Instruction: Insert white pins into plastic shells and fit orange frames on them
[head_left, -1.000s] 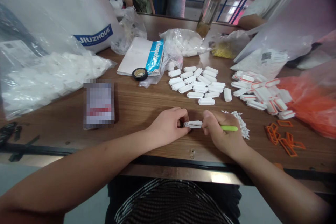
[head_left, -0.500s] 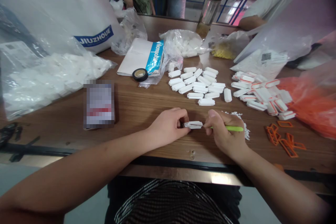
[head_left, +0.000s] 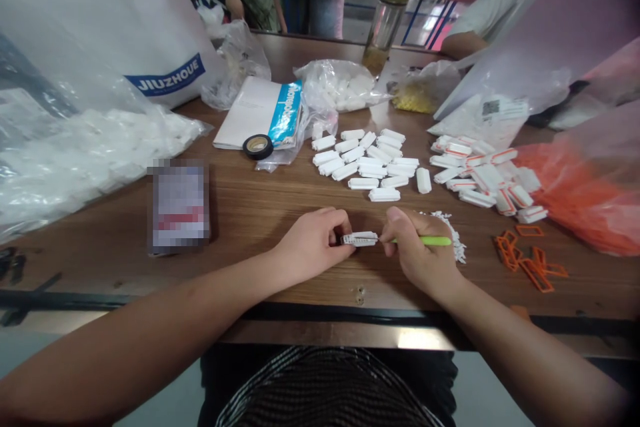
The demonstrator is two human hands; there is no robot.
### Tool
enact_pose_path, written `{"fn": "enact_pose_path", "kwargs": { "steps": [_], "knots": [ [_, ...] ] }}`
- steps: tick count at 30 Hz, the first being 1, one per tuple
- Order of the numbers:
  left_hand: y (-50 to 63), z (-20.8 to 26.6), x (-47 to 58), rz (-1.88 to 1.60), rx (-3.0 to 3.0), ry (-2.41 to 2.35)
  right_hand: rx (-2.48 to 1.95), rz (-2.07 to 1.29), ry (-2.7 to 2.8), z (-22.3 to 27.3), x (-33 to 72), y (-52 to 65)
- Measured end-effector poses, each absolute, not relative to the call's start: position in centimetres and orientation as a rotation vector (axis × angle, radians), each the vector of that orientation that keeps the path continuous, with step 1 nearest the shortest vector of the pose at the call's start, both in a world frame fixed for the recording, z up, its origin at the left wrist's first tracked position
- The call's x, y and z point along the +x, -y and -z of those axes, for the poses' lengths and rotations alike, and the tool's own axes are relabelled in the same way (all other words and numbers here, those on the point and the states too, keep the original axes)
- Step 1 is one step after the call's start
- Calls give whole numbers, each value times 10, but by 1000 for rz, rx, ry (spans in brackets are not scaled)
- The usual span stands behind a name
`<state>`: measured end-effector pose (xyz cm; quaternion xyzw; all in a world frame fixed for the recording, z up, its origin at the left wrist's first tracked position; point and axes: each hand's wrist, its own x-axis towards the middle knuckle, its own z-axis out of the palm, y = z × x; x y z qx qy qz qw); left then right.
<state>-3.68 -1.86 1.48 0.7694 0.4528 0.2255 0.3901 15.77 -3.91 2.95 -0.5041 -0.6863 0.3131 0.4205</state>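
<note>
The left grip [head_left: 314, 240] pinches 1 white piece [head_left: 363, 239] while the right grip [head_left: 419, 259] clasps a green-handled tool [head_left: 437, 240].

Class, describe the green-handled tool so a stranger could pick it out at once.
On the near half of the brown table, find the person's right hand beside some white scraps. The slim tool in its grip points toward the white piece in the left hand. Its lime-green handle sets it apart from those white neighbours.

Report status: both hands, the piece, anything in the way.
Left hand gripping white piece. Right hand holding green tool, tip at piece's end. Small white bits beside right hand.
</note>
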Motion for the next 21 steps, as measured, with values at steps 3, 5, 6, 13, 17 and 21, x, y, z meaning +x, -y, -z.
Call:
{"fn": "enact_pose_path", "kwargs": {
  "steps": [3, 5, 6, 13, 17, 21],
  "knots": [
    [19, -14, -37, -582, 1955, -1153, -1228, -815, 1682, -27, 159, 39],
    [19, -14, -37, -585, 1953, -1154, -1244, -817, 1703, -26, 158, 38],
    [19, -15, -37, -588, 1951, -1154, -1260, -810, 1717, -26, 158, 38],
    [18, -15, -37, -595, 1954, -1148, -1286, -814, 1726, -29, 158, 37],
    [18, -14, -38, -594, 1967, -1144, -1272, -836, 1688, -28, 158, 36],
    [18, -14, -38, -592, 1968, -1147, -1321, -813, 1744, -28, 157, 35]
  ]
}}
